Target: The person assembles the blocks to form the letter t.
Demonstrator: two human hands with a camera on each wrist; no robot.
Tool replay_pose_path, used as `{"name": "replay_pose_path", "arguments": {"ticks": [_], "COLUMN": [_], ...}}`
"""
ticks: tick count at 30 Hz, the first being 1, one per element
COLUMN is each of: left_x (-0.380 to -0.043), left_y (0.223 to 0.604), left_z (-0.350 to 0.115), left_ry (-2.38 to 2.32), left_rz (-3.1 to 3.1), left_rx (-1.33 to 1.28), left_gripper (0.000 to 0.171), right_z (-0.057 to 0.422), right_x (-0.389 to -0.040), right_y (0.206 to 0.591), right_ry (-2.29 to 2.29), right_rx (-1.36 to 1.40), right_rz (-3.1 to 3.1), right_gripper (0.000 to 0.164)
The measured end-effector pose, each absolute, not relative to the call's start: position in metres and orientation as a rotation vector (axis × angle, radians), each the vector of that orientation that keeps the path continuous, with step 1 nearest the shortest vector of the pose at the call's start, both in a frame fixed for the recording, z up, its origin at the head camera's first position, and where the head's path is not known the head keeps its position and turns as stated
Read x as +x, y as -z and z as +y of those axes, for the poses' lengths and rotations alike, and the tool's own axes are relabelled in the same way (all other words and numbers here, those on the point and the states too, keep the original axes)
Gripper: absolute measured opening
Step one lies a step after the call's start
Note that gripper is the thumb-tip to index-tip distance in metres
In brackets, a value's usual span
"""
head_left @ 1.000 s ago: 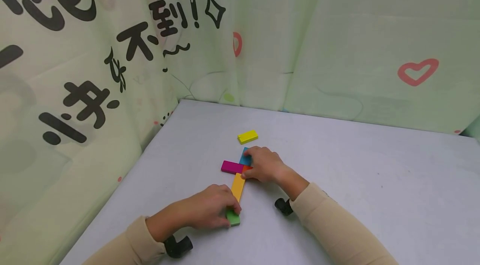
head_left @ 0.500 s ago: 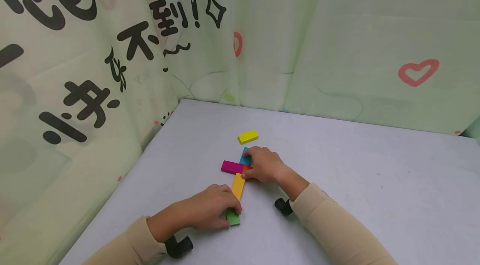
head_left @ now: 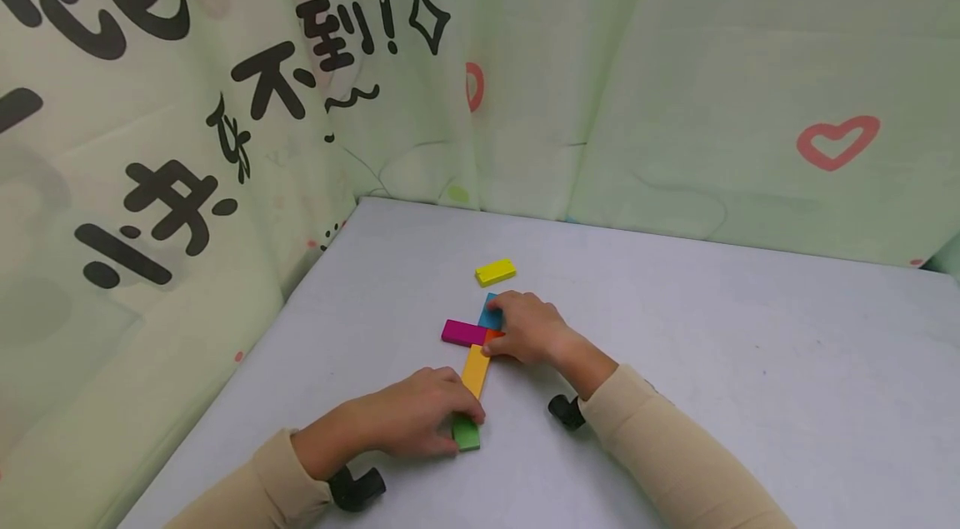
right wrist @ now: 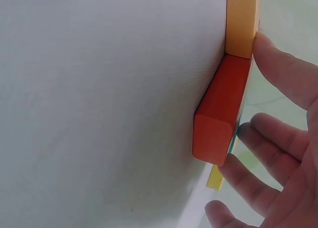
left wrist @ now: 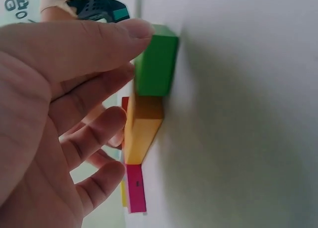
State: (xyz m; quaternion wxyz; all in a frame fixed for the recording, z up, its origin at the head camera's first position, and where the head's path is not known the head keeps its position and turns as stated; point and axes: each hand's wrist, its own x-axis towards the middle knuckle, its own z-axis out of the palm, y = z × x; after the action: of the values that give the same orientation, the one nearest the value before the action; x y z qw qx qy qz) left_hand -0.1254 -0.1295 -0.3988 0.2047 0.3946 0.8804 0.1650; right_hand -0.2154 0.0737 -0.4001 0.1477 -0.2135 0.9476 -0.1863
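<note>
My left hand pinches a green block between thumb and index finger; the other fingers are spread loosely. Touching that block's far end is an orange-yellow block, which runs up to a red-orange block. Above them is my right hand, fingers slightly bent. Its thumb touches the orange-yellow block near the joint, and its fingertips rest along the red-orange block and a blue block. A magenta block sticks out to the left of the row. My right hand hides part of the blue and red-orange blocks.
A yellow block lies apart, beyond the row. The white table meets a pale printed curtain at the back and left. Black devices stick out at both wrists, including one at the left.
Both hands keep almost the same place. My left fingertips shift very slightly forward and right over the green block; the blocks stay in line.
</note>
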Motion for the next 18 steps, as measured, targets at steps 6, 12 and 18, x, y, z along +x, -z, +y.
{"name": "replay_pose_path", "arguments": {"ticks": [6,12,18], "left_x": [-0.1250,-0.1253,-0.1266], "left_y": [0.3918,0.3918,0.3963], "left_z": [-0.1296,-0.1292,-0.1303], "left_ry": [-0.508,-0.488,-0.491], "left_rz": [2.430,2.445,2.463], "left_rx": [1.060,1.097,1.141], "left_gripper": [0.030,0.023,0.021], "right_z": [0.0730,0.0732,0.0731], "right_x": [-0.2152,-0.2155,-0.2156], "right_y": [0.3996,0.3999,0.3995], "right_ry": [0.542,0.540,0.530], "right_rx": [-0.607,-0.606,-0.606], "right_rz": [2.725,2.723,2.728], "right_gripper": [0.067,0.066,0.066]}}
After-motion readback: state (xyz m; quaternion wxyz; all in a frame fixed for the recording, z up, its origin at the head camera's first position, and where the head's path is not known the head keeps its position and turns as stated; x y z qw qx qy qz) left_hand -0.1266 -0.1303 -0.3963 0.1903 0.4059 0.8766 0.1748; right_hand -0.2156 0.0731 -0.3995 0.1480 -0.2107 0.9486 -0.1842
